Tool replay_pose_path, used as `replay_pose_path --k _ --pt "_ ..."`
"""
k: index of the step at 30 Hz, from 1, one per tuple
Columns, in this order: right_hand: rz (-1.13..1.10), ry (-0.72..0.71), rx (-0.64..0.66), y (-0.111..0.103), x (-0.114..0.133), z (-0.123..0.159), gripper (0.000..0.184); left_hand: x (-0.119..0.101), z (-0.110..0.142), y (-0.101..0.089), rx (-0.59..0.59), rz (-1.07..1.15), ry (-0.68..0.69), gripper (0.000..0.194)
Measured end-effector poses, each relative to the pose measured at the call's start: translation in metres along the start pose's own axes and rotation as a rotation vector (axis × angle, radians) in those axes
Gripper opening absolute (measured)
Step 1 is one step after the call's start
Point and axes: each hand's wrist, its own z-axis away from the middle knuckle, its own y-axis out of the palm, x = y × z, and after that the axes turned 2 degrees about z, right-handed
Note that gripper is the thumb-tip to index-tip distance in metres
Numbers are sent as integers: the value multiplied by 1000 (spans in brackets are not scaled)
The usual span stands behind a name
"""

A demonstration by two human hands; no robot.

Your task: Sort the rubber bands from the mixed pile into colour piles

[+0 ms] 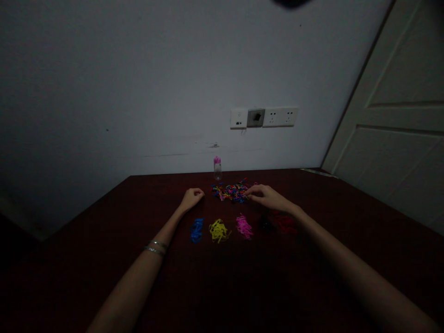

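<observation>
Multicoloured bands, likely light, stretchy: pinch singly! Right hand at right edge, fingers' grip unclear; left hand curled closed.

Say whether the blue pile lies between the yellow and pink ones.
No, the yellow pile lies between blue pile and pink pile.

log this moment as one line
left hand: curled, left of mixed pile | right hand: at its right edge | nearer row: blue pile, yellow pile, pink pile, dark pile, red pile | behind: pink-capped bottle
</observation>
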Motion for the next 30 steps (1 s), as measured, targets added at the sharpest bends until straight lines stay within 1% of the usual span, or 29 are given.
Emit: replay_pose_path --k 3,8,10,13,16,19,23,27,30 --pt "-31 45 82 -6 10 1 25 1 -1 0 -1 -9 24 29" --pt "-65 5 323 -5 24 3 27 6 -3 1 14 -20 16 30" --pt "-51 8 398 -3 27 4 29 7 -4 2 15 -22 10 30" --pt "-24 17 477 0 31 4 31 5 -3 1 12 -19 18 29" --pt "-15 4 517 1 33 5 33 2 -1 0 10 -20 24 29" --pt "-20 4 515 0 33 5 33 1 0 0 9 -18 11 29" --pt "-33 36 449 -7 24 3 32 2 -1 0 13 -23 12 29" --pt "-49 105 304 -20 1 4 28 2 -1 1 16 -48 15 29" --pt "-82 193 138 -29 -26 10 25 2 -1 1 24 -69 20 28"
